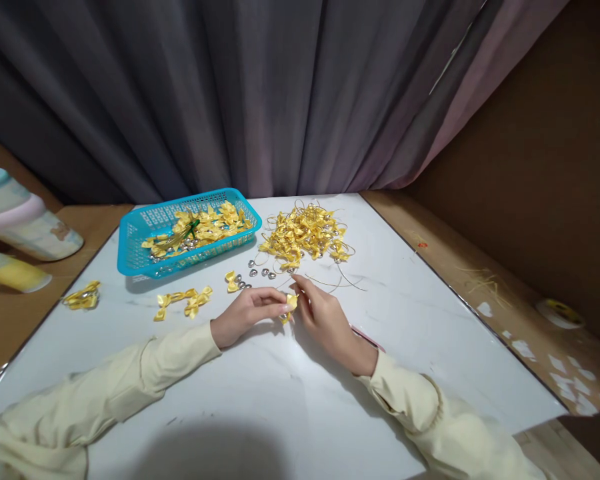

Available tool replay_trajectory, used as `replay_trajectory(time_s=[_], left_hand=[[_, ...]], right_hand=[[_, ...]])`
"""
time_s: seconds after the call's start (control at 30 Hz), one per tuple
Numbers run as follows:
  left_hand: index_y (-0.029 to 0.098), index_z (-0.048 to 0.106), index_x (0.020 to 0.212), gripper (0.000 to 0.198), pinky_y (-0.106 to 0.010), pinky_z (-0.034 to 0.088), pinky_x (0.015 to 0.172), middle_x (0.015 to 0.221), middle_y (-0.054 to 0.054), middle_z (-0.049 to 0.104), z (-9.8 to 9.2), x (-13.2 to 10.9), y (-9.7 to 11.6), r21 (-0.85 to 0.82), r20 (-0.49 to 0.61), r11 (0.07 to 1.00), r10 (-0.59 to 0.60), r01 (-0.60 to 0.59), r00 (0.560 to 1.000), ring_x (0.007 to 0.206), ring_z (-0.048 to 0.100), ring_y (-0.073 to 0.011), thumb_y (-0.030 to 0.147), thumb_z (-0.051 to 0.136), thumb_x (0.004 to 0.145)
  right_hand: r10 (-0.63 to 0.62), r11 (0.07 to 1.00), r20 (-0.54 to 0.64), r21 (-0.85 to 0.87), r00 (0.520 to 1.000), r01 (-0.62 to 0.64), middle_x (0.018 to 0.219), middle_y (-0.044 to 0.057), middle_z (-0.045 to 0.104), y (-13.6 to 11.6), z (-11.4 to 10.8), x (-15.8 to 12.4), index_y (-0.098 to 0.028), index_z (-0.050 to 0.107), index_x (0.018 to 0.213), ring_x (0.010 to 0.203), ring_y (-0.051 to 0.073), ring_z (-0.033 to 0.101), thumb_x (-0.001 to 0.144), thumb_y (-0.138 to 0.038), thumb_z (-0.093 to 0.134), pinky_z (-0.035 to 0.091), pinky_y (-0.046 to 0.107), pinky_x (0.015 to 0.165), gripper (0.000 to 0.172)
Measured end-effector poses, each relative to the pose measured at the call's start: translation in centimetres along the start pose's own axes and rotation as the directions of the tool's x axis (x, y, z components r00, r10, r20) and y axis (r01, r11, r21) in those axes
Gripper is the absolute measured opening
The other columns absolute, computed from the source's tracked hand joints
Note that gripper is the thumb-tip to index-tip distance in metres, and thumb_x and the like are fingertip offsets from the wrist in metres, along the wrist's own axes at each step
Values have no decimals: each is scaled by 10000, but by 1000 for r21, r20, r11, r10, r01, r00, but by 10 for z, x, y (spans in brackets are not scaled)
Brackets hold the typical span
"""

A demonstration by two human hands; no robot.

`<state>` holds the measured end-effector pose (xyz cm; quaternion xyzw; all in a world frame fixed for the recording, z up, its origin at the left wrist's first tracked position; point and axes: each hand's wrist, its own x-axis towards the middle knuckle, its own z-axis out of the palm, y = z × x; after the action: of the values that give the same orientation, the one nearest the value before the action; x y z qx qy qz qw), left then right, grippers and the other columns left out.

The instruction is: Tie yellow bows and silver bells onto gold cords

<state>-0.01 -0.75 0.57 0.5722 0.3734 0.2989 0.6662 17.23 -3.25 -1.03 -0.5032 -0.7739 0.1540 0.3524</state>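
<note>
Both hands meet at the middle of the white table (290,393). My left hand (247,315) and my right hand (325,320) pinch a small yellow ribbon bow (290,305) between their fingertips. Just beyond them lie several small silver beads (260,272) and a thin gold cord (340,281). A heap of yellow bows with gold loops (305,237) sits further back. A blue plastic basket (145,223) at the back left holds more yellow bows.
Loose yellow bows (185,301) lie left of my hands, another cluster (83,297) near the table's left edge. Pastel containers (20,223) stand at far left. A grey curtain hangs behind. A tape roll (560,312) and paper scraps lie on the brown surface at right.
</note>
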Motion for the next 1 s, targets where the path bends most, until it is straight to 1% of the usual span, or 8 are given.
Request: replay_trajectory(time_s=[0.17, 0.3, 0.43, 0.53, 0.63, 0.77, 0.93, 1.0], left_hand=[[143, 646, 760, 187, -269, 444, 682, 764, -35, 650, 2, -1, 0, -26, -31, 1000, 11, -12, 999, 710, 572, -145, 302, 706, 682], [151, 638, 764, 175, -251, 443, 655, 769, -25, 627, 1, 0, -1, -60, -84, 998, 18, -23, 996, 708, 556, -134, 294, 705, 686], [152, 631, 787, 174, -231, 442, 614, 791, -22, 613, -1, 3, -2, -202, -101, 979, -29, 8, 994, 680, 557, -118, 286, 700, 699], [148, 641, 774, 142, -210, 437, 569, 762, -5, 593, -3, 6, 0, -284, -67, 957, -89, 67, 994, 621, 547, -90, 253, 701, 700], [139, 646, 760, 110, -179, 433, 542, 716, 8, 570, -6, 8, -1, -353, -41, 930, -130, 108, 991, 603, 534, -70, 210, 703, 699], [140, 653, 774, 111, -147, 432, 527, 693, 10, 569, -9, 10, -2, -422, -48, 895, -182, 146, 982, 602, 537, -59, 191, 711, 694], [122, 688, 804, 159, -150, 453, 577, 748, -25, 612, -9, 11, -3, -440, -66, 885, -203, 154, 977, 661, 554, -73, 204, 731, 675], [117, 698, 811, 184, -163, 459, 600, 772, -38, 625, -9, 11, -4, -420, -71, 898, -181, 135, 981, 682, 559, -83, 238, 733, 677]], right_hand=[[-44, 999, 20, -11, 999, 44, 1156, 152, 534, 0, -1, 1, -156, 354, 1274, 982, 216, 555, 765, -30, 395, 481, 342, 777, 526], [17, 999, 47, -40, 999, -16, 1185, 155, 521, -1, -2, 3, -145, 371, 1261, 1029, 230, 532, 774, -46, 388, 470, 384, 823, 497], [31, 999, 21, 24, 999, -31, 1138, 132, 554, 0, -1, 3, -160, 406, 1225, 966, 199, 556, 797, -51, 357, 458, 364, 829, 444], [55, 993, 14, 100, 998, -56, 1076, 112, 588, -3, -3, 5, -167, 450, 1171, 888, 180, 573, 777, -41, 356, 457, 340, 801, 424], [169, 952, 49, 250, 984, -176, 1003, 82, 616, -7, -5, 8, -166, 493, 1095, 783, 152, 590, 775, -61, 350, 467, 301, 737, 366], [328, 822, 160, 437, 931, -364, 864, 44, 626, -8, -8, 10, -154, 500, 1040, 603, 113, 570, 774, -76, 314, 465, 254, 614, 333], [278, 909, 83, 300, 957, -290, 833, 31, 624, -8, -9, 10, -163, 538, 1001, 623, 117, 552, 714, -46, 359, 436, 255, 634, 358], [275, 913, 85, 291, 958, -288, 851, 35, 625, -8, -9, 10, -161, 544, 995, 642, 119, 553, 702, -42, 375, 434, 254, 634, 358]])
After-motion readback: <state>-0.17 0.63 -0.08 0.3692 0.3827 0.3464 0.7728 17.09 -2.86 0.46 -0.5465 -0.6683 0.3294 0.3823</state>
